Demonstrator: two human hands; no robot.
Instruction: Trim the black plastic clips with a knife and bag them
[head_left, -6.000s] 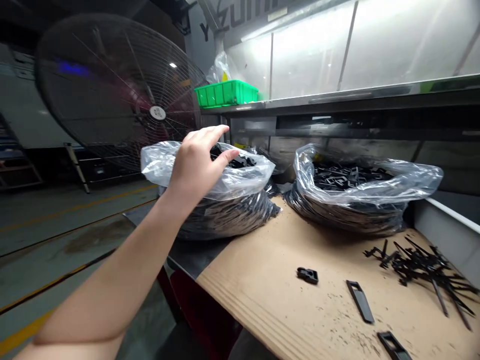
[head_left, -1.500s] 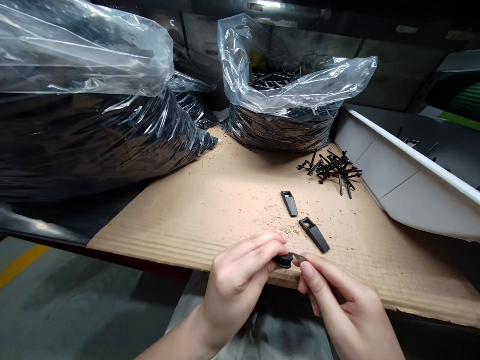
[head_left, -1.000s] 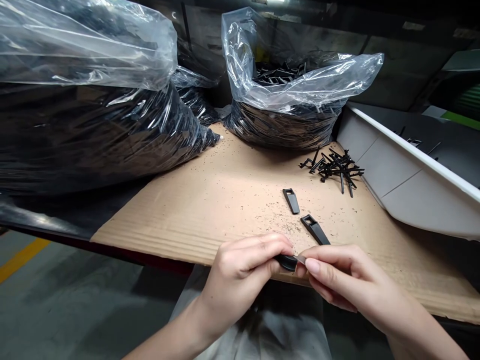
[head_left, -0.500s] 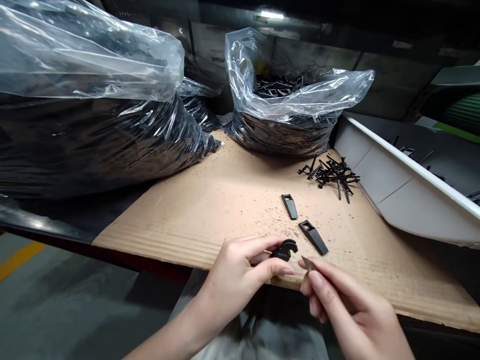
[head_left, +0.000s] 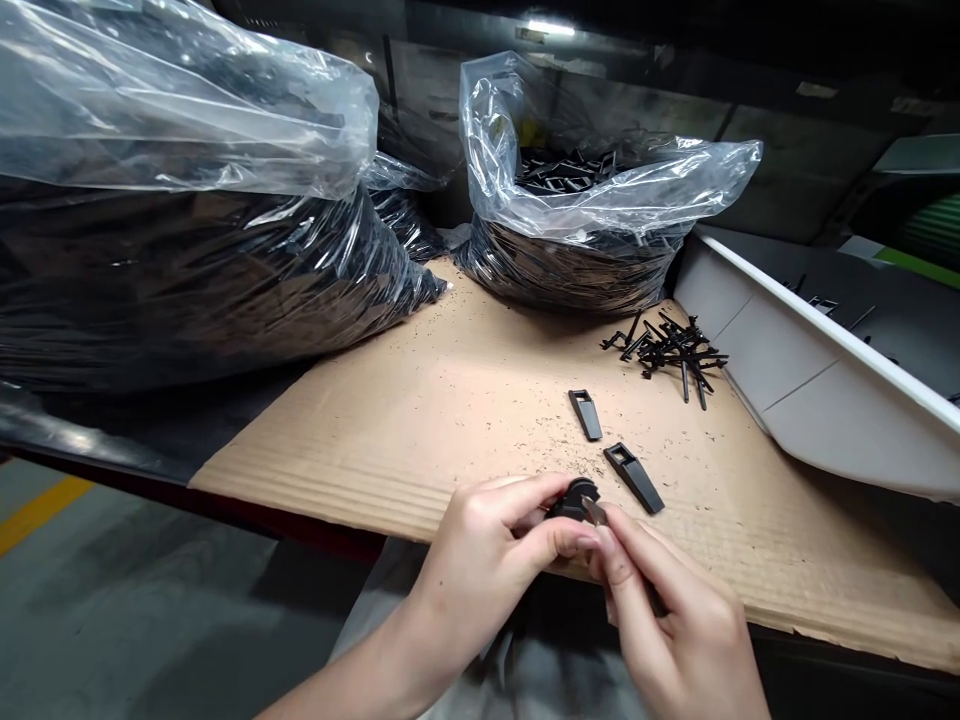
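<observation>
Between its thumb and fingers, my left hand (head_left: 487, 545) grips a small curved black plastic part (head_left: 571, 499) over the front edge of the cardboard. My right hand (head_left: 667, 610) pinches a small pointed metal blade (head_left: 593, 511), and its tip meets the inner side of the black part. The two thumbs nearly touch, and the fingertips partly hide both things. Just beyond the hands lie two flat black tapered pieces, a smaller one (head_left: 586, 414) and a larger one (head_left: 634, 477), each with a square hole at one end.
Fine dark shavings are scattered over the cardboard (head_left: 360, 430). A pile of black plastic sprues (head_left: 675, 350) lies beside a grey bin (head_left: 795, 370) at right. Clear bags of black parts stand at left (head_left: 187, 270) and at the back (head_left: 570, 260).
My right hand has moved left and brought the blade from a small gap away up against the black part. My left hand stays almost in place, still holding it.
</observation>
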